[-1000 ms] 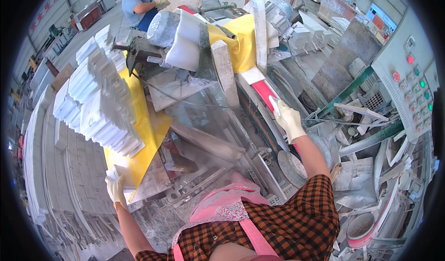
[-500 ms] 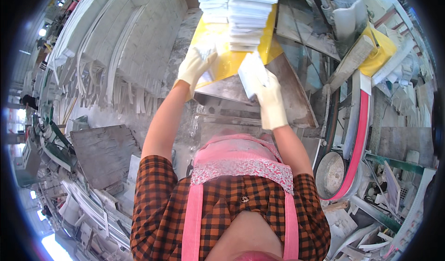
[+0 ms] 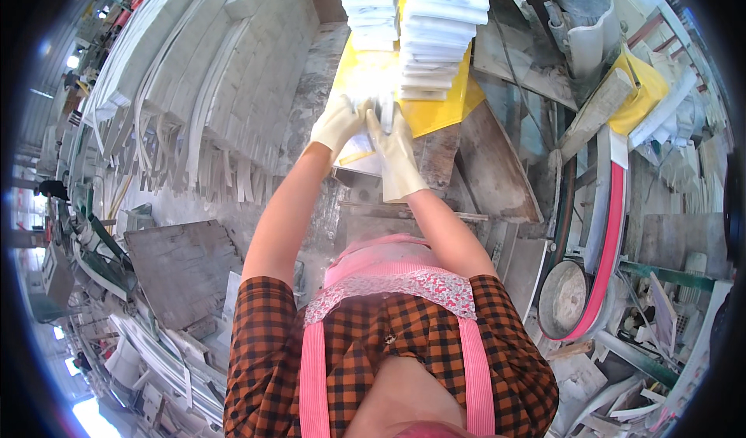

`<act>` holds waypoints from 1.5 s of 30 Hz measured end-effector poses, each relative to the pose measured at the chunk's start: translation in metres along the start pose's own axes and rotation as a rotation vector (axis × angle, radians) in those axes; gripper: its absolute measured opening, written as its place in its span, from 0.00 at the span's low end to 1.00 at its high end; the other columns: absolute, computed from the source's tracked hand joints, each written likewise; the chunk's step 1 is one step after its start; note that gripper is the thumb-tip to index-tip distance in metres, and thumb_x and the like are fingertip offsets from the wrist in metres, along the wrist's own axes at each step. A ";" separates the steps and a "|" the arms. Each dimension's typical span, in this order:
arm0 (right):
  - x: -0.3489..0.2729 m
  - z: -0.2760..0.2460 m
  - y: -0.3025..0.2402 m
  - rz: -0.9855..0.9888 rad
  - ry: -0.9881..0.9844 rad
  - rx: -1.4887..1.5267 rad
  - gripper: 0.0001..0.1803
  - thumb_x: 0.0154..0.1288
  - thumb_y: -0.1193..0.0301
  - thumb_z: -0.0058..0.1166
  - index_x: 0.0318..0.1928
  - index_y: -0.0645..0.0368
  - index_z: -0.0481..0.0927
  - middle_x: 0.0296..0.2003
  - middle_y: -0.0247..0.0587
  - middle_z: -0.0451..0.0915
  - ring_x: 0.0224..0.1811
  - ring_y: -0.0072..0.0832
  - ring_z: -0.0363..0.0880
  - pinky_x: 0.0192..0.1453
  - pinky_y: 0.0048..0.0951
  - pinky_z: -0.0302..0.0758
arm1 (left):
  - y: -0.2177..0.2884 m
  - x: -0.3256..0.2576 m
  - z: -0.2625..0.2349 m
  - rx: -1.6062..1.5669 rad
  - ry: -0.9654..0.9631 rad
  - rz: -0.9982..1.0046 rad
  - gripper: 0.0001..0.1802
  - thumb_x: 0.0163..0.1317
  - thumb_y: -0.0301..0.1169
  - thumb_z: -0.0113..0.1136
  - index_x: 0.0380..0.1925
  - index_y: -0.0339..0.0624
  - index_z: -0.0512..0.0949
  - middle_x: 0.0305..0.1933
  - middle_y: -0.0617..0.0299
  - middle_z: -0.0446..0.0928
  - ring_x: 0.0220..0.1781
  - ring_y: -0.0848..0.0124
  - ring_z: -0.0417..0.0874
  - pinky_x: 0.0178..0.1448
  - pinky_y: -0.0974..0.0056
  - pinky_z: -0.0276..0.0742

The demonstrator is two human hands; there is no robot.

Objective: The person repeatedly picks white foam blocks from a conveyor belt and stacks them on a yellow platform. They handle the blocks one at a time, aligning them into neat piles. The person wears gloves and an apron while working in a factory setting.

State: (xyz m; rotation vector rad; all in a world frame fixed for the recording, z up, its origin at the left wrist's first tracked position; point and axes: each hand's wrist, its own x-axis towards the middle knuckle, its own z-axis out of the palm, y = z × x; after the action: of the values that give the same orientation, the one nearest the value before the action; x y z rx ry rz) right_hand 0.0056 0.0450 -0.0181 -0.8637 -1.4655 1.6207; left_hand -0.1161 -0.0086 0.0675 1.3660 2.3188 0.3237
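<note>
Visibility first: the area just beyond the fingertips is overexposed, so the far end of the slab (image 3: 386, 113) washes out. Can't tell its full length, or whether it's one piece or a few pressed together. Fingertips of the left hand (image 3: 340, 124) are partly lost in the same bright patch. Left stack (image 3: 367, 14) and right stack (image 3: 444, 38) both run off the top edge, so no count. Far left and lower left are bent and dim at the lens rim; small scrap there is hard to sort out.

Slab: white, thin, looks on edge with the narrow side toward the wearer. Sits between the two hands, over the near part of the yellow sheet (image 3: 439, 119), just left of the right stack's near end. Surface detail not readable.

Grip: right hand (image 3: 395, 152) is nearly closed, thumb on the slab's left side, fingers on its right. Left hand is half curled up against the right thumb; can't tell if it has hold of anything. Both gloved, cream.

Stacks: white pieces with grey veining, edges uneven. Big pile of long slabs (image 3: 241, 88) to the left. Red belt (image 3: 604, 259) runs round a wheel (image 3: 562, 298) on the right, well apart from the hands.
</note>
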 end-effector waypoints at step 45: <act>0.081 -0.631 -0.022 0.106 0.693 -1.611 0.47 0.64 0.44 0.60 0.76 0.57 0.63 0.77 0.49 0.59 0.81 0.44 0.51 0.82 0.61 0.43 | -0.011 0.003 0.036 -0.642 0.278 -0.187 0.46 0.55 0.41 0.79 0.67 0.36 0.64 0.58 0.54 0.76 0.59 0.64 0.77 0.62 0.57 0.75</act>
State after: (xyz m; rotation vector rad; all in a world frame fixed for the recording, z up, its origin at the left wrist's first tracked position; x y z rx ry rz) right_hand 0.5226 0.4142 -0.0629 -2.0336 -1.9623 -0.2436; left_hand -0.1093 -0.0118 0.0307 0.8189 2.2277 1.1391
